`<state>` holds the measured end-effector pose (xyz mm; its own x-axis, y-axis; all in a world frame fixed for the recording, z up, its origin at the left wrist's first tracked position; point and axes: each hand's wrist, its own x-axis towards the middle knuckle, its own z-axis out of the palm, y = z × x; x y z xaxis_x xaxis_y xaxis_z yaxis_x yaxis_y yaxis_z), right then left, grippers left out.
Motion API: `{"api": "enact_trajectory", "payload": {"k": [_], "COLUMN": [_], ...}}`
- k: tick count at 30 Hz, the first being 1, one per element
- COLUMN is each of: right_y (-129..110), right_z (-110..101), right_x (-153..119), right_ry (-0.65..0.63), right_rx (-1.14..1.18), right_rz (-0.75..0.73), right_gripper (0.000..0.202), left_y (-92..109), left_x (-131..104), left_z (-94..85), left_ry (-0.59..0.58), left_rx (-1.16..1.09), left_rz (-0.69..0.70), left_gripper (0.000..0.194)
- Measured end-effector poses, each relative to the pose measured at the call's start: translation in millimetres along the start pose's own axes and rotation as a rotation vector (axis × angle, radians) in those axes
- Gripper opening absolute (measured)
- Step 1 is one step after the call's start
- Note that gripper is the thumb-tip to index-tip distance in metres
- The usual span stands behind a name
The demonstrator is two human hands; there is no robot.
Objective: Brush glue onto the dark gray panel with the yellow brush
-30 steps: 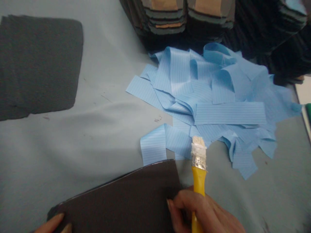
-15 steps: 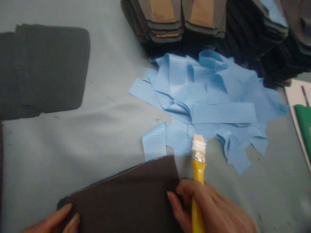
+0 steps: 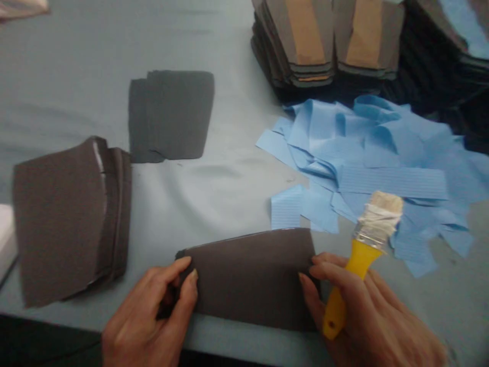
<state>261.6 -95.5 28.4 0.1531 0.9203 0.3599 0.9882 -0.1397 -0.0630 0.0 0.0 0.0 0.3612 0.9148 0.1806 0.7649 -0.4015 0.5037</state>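
Note:
A dark brown panel (image 3: 252, 280) lies near the front table edge, a thin pale line along its upper edge. My left hand (image 3: 153, 306) pinches its left end between thumb and forefinger. At the panel's right end, my right hand (image 3: 367, 311) grips the edge with thumb and fingertips. That hand also holds a yellow-handled brush (image 3: 359, 260), its whitish bristles pointing up and right. Beyond the brush lies a loose heap of light blue striped strips (image 3: 389, 178).
Brown panels (image 3: 61, 224) with whitish edges are stacked at the left. Dark grey pieces (image 3: 179, 114) lie further back. Tall stacks of dark pieces with tan strips (image 3: 305, 35) stand at the back right. A white object (image 3: 5, 239) sits at the left edge.
The view has shifted left and widened, bringing the left stack into sight. The brush has tilted to the right in my right hand. Both hands still hold the panel.

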Motion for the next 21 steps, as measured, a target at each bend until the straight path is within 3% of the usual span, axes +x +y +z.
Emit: {"api": "enact_trajectory", "payload": {"k": [2, 5, 13, 21], "right_y": [1.4, 5.3, 8.3, 6.0], "right_z": [4.0, 11.4, 13.8, 12.3], "right_x": [-4.3, -13.8, -21.3, -14.0], "right_ry": [0.006, -0.020, -0.042, 0.011], "right_rx": [0.017, 0.103, 0.144, 0.087], "right_rz": [-0.086, -0.158, -0.101, -0.112], "right_gripper": [0.019, 0.024, 0.032, 0.019], "left_y": [14.6, 17.4, 11.3, 7.6], "left_x": [5.4, 8.2, 2.6, -1.3], "left_z": [-1.6, -0.8, 0.3, -4.3], "left_ry": [0.025, 0.071, 0.074, 0.065], "left_rx": [0.036, 0.069, 0.056, 0.089], "left_rz": [0.027, 0.078, 0.095, 0.133], "left_gripper": [0.018, 0.015, 0.013, 0.020]}}
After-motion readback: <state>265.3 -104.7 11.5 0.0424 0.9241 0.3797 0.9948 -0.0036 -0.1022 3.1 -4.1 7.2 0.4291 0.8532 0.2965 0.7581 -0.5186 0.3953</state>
